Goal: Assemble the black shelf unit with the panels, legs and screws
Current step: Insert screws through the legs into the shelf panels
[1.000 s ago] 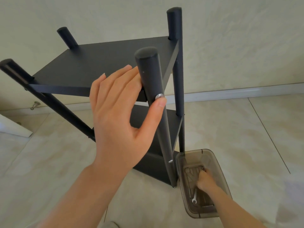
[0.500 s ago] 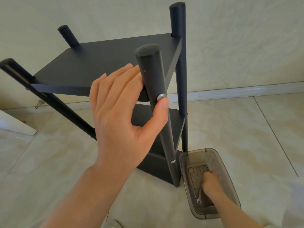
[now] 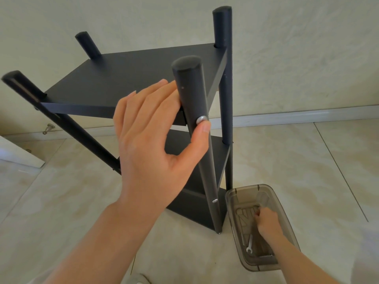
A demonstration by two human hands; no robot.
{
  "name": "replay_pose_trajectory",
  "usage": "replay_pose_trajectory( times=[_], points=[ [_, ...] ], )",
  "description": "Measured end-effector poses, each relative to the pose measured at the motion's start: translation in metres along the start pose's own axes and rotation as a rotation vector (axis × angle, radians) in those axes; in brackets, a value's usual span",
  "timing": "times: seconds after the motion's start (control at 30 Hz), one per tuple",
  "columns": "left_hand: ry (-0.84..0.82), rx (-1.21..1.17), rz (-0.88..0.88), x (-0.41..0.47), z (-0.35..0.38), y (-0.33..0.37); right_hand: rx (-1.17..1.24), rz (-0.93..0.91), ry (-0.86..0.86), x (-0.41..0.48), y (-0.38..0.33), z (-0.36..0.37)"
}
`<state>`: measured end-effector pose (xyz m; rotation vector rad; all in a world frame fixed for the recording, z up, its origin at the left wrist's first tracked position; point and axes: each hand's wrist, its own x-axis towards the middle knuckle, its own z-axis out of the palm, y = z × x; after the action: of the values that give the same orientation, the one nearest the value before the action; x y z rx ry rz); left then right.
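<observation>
Through the head camera I see the black shelf unit (image 3: 131, 78) standing upright on the tiled floor (image 3: 307, 160), close to a pale wall (image 3: 287, 58). Its top panel and the two lower panels are already seated between the four legs. My left hand (image 3: 149, 144) is up at the nearest leg (image 3: 192, 95): the fingers lie straight against the leg's left side at the level of the top panel's edge. The thumb (image 3: 202, 132) reaches across the front, its tip touching just under a silver screw (image 3: 201, 120) set in that leg. The hand is relaxed rather than clenched. My right hand (image 3: 266, 222) is down inside a translucent brown plastic box (image 3: 260, 265) on the floor, just beside the foot of the same leg. Its fingers curl down among the contents, and I cannot tell whether they hold anything. A small wrench (image 3: 249, 245) lies loose in the box, near the wrist.
</observation>
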<state>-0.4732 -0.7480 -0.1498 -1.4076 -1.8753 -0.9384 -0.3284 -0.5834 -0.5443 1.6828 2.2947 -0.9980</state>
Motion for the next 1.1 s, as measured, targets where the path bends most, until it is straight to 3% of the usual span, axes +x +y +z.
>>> replay_pose_trajectory(
  times=[0.33,0.47,0.73,1.1],
  points=[
    [-0.023,0.006,0.002,0.002,-0.003,0.0,0.06,0.031,0.169,0.018,0.02,-0.054],
    [-0.024,-0.003,0.004,0.001,-0.002,-0.001,0.196,0.042,0.223,0.014,0.019,-0.077],
    [-0.028,-0.051,-0.038,0.0,0.001,-0.002,0.765,-0.144,0.247,-0.032,-0.066,-0.108],
    [-0.083,-0.045,-0.121,0.005,-0.001,0.003,1.136,-0.497,0.304,-0.155,-0.183,-0.182]
  ],
)
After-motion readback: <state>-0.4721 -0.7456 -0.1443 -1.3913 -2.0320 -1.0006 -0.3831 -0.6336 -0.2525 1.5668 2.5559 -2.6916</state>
